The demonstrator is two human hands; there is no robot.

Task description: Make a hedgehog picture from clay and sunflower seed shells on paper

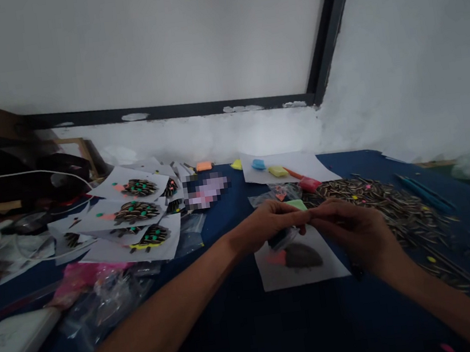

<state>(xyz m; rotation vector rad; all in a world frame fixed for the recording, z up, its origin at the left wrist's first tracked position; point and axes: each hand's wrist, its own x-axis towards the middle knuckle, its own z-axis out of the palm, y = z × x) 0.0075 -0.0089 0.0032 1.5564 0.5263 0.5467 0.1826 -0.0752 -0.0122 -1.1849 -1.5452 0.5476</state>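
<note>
My left hand (272, 224) and my right hand (358, 230) meet fingertip to fingertip above a white sheet (275, 280). Under the left fingers hangs a clear plastic packet (284, 240), apparently gripped by that hand. Both hands are closed in a pinch; what sits between the right fingertips is too small to make out. A light green piece (297, 205) shows just behind the fingers, and whether it is held I cannot tell. On the sheet below lies a dark oval shape (304, 256) with a pink patch (275, 258) at its left end.
Striped seeds (413, 213) are heaped on the blue cloth at right, beside a blue tool (425, 194). Behind lie blue (258, 164), yellow (277, 171) and red (309, 183) packets. Seed-decorated sheets (136, 212), plastic bags (108, 296) and a white box (19, 348) fill the left.
</note>
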